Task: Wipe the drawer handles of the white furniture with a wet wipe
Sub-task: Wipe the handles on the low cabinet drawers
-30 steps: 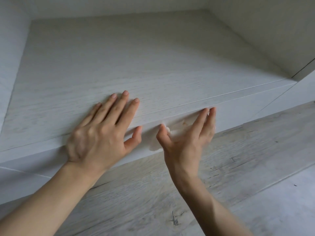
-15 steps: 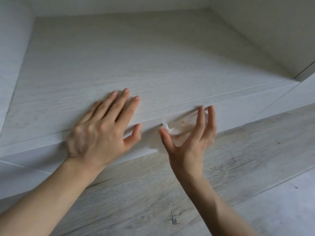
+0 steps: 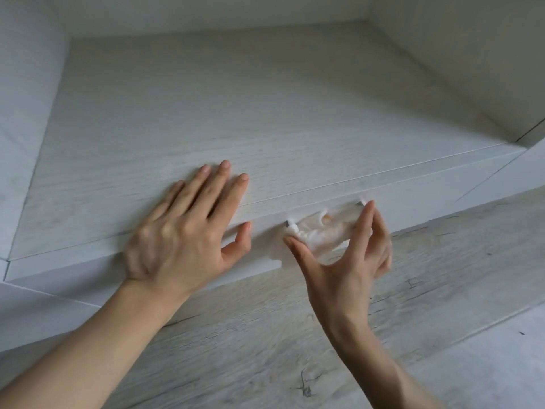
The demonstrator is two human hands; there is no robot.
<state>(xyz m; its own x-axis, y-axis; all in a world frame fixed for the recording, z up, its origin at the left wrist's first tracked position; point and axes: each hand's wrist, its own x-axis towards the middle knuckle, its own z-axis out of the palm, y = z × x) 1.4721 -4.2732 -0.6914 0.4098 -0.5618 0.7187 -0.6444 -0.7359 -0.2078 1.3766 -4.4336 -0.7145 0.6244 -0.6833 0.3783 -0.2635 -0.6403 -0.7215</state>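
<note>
While the left hand lies flat with fingers spread wide on the white wood-grain furniture top, at 9 o'clock from centre, its thumb drops over the front edge onto the white drawer front. Just off centre toward 4 o'clock, the right hand pinches a crumpled white wet wipe between thumb and long fingers, spanning the slim drawer handle. The handle's two ends show beside the thumb tip and a fingertip. The wet wipe is bunched, creased and faintly yellowed in spots. Toward 12 o'clock the top stretches to pale walls. Pale wood-grain floor fills 5 to 7 o'clock.
</note>
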